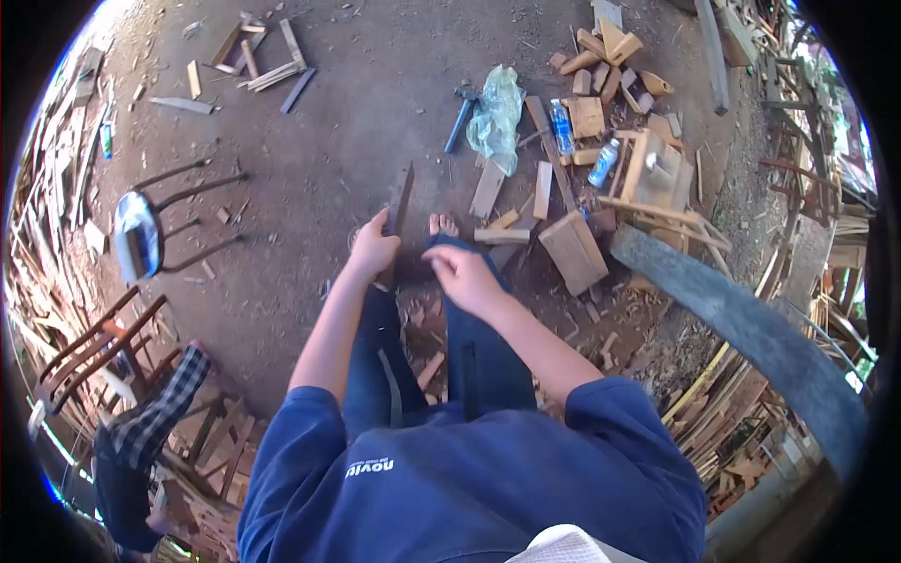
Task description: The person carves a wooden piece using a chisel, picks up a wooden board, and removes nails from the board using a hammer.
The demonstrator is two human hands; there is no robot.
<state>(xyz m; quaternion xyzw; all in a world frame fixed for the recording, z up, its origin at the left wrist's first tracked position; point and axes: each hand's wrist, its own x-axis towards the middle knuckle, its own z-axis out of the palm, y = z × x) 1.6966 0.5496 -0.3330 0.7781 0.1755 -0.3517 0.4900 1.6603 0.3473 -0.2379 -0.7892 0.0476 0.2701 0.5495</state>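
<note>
Between my legs a long, narrow, rust-brown saw-like blade (404,202) tapers to a point away from me. My left hand (375,249) is closed at its near part, with the fingers against its left side. Just to the right, my right hand (462,277) is closed with curled fingers, apart from the blade. Whatever its fingertips hold, if anything, is too small to make out. Both hands are above my knees in dark blue trousers (469,347), and my bare toes (443,224) show beyond.
Ahead lie a hammer (459,119), a green plastic bag (497,113), two bottles (561,127) and several wood blocks (587,117). A thick plank (741,324) juts in from the right. A stool (138,236) lies tipped at left, near another person's checked sleeve (161,413).
</note>
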